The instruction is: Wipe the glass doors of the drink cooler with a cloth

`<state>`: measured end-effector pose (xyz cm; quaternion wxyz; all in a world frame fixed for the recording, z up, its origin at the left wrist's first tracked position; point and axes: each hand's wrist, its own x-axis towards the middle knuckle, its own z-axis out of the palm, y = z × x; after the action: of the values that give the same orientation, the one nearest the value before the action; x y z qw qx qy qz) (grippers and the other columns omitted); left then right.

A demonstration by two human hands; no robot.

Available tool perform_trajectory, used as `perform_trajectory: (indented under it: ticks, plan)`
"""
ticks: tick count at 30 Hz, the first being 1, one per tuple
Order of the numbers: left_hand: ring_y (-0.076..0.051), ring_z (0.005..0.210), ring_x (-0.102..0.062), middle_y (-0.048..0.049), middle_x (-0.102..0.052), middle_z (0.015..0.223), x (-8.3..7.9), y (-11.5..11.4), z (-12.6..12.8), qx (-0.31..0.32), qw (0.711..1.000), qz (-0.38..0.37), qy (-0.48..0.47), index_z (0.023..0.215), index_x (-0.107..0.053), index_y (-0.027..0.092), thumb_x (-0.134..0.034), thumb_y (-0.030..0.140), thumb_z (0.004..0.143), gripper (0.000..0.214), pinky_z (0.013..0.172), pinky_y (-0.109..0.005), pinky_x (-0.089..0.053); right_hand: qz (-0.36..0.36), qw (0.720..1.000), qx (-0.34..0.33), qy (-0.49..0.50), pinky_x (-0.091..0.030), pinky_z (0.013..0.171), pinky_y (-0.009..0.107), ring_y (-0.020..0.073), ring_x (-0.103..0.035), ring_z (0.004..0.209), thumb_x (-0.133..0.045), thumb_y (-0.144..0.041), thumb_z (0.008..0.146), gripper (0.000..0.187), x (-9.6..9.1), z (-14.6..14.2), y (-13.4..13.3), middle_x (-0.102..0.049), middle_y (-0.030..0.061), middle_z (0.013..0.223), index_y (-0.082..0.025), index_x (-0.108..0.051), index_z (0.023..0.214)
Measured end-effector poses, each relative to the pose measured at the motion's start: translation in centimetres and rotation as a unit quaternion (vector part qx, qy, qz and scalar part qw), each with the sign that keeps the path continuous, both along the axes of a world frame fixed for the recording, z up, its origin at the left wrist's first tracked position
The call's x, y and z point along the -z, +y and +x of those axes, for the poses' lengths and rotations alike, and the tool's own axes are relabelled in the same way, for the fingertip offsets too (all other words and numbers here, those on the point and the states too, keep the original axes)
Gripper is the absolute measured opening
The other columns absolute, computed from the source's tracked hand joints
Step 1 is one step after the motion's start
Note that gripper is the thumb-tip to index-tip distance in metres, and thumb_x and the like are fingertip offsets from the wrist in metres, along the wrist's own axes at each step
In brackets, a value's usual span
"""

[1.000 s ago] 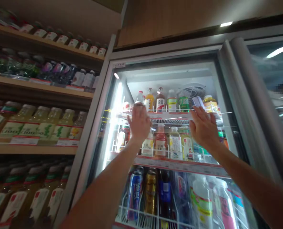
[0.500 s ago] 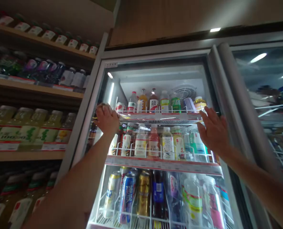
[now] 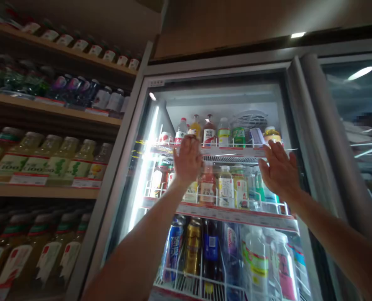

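Note:
I look up into a lit drinks fridge (image 3: 223, 100). My left hand (image 3: 188, 161) is raised to the front rail of the top shelf (image 3: 232, 153), below a white bottle (image 3: 181, 127) and an orange bottle (image 3: 196, 126). Its fingers are bent together at the rail, and what they grip is hidden. My right hand (image 3: 278, 169) is flat with its fingers stretched upward. It lies at the right end of the same rail, just below a yellow bottle (image 3: 272, 134). Nothing is in it.
A middle shelf (image 3: 236, 215) carries several small bottles, and cans and large bottles stand below it. Wooden shelves (image 3: 47, 190) on the left hold rows of yellow-green bottles. A grey door post (image 3: 123, 167) and a second glass-fronted fridge (image 3: 355, 125) flank the opening.
My left hand went out left to the fridge's edge half a second ago, then came back to the top shelf rail. My right hand stayed near the rail's right end.

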<state>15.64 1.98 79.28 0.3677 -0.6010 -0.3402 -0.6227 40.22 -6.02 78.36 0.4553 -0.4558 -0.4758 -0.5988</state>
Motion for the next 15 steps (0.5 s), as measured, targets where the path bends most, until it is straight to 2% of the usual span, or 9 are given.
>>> perform_trajectory:
  ticks: [2, 4, 5, 7, 9, 11, 13, 15]
  plan:
    - [-0.028, 0.14, -0.024, -0.0136, -0.03, 0.15, -0.7, 0.4, -1.4, 0.0, 0.993, -0.034, -0.116, 0.137, -0.039, 0.014, -0.033, 0.03, 0.089, 0.05, 0.11, -0.057, -0.024, -0.014, 1.0, 0.007, 0.008, -0.027, 0.107, 0.055, 0.0295, -0.033, 0.136, -0.023, -0.04, 0.094, 0.053, 0.6, 0.9, -0.4, -0.04, 0.0152, 0.145, -0.013, -0.045, 0.134]
    - [-0.03, 0.14, -0.023, -0.0149, -0.03, 0.15, -0.6, -0.2, 0.4, 0.013, 0.99, -0.05, -0.133, 0.137, -0.039, 0.013, -0.033, 0.028, 0.089, 0.051, 0.108, -0.06, -0.025, -0.024, 1.0, -0.003, 0.016, -0.028, 0.107, 0.054, 0.0282, -0.032, 0.137, -0.023, -0.039, 0.094, 0.053, 1.0, 1.1, -0.6, -0.039, 0.014, 0.146, -0.015, -0.042, 0.137]
    - [-0.03, 0.14, -0.023, -0.0142, -0.03, 0.15, -0.2, -0.9, 2.3, 0.021, 0.994, -0.047, -0.097, 0.137, -0.038, 0.014, -0.033, 0.027, 0.089, 0.051, 0.108, -0.061, -0.026, -0.02, 0.999, -0.015, 0.022, -0.029, 0.107, 0.054, 0.0279, -0.032, 0.137, -0.023, -0.038, 0.093, 0.053, 1.1, 1.0, -0.6, -0.039, 0.0137, 0.146, -0.015, -0.041, 0.137]
    - [-0.027, 0.14, -0.023, -0.0091, -0.033, 0.15, 1.1, -2.6, 7.1, 0.037, 0.998, 0.01, 0.052, 0.137, -0.04, 0.02, -0.034, 0.028, 0.09, 0.049, 0.109, -0.058, -0.026, -0.001, 0.998, -0.051, 0.025, -0.029, 0.107, 0.055, 0.0279, -0.033, 0.136, -0.022, -0.036, 0.093, 0.053, 1.3, 0.4, -0.5, -0.04, 0.0145, 0.145, -0.013, -0.041, 0.138]
    - [-0.023, 0.142, -0.019, -0.0039, -0.033, 0.15, 2.5, -3.9, 11.5, 0.041, 0.981, 0.079, 0.171, 0.138, -0.038, 0.022, -0.032, 0.031, 0.091, 0.048, 0.11, -0.054, -0.027, 0.032, 0.995, -0.093, 0.014, -0.03, 0.107, 0.054, 0.0283, -0.034, 0.136, -0.02, -0.033, 0.093, 0.054, 1.4, -0.2, -0.3, -0.041, 0.0164, 0.144, -0.011, -0.041, 0.138]
    - [-0.021, 0.142, -0.018, -0.0014, -0.033, 0.15, 3.2, -4.4, 13.6, 0.035, 0.965, 0.117, 0.232, 0.139, -0.036, 0.022, -0.03, 0.033, 0.092, 0.049, 0.111, -0.052, -0.027, 0.055, 0.991, -0.121, -0.002, -0.03, 0.108, 0.052, 0.0282, -0.034, 0.136, -0.019, -0.03, 0.093, 0.054, 1.6, -0.5, -0.3, -0.041, 0.0172, 0.144, -0.011, -0.039, 0.139]
    - [-0.02, 0.142, -0.018, -0.001, -0.032, 0.151, 2.9, -4.0, 12.5, 0.025, 0.964, 0.117, 0.238, 0.14, -0.035, 0.023, -0.029, 0.033, 0.092, 0.049, 0.112, -0.051, -0.026, 0.07, 0.989, -0.132, -0.008, -0.03, 0.109, 0.051, 0.0282, -0.034, 0.136, -0.02, -0.03, 0.092, 0.054, 2.0, 0.0, -0.4, -0.04, 0.0156, 0.145, -0.015, -0.038, 0.141]
    - [-0.021, 0.142, -0.02, -0.003, -0.031, 0.151, 1.7, -3.0, 8.9, 0.015, 0.979, 0.081, 0.189, 0.14, -0.035, 0.023, -0.031, 0.032, 0.091, 0.049, 0.112, -0.052, -0.024, 0.075, 0.989, -0.127, -0.005, -0.031, 0.108, 0.053, 0.0289, -0.037, 0.134, -0.022, -0.033, 0.093, 0.053, 2.6, 1.1, -0.5, -0.041, 0.0141, 0.144, -0.018, -0.038, 0.141]
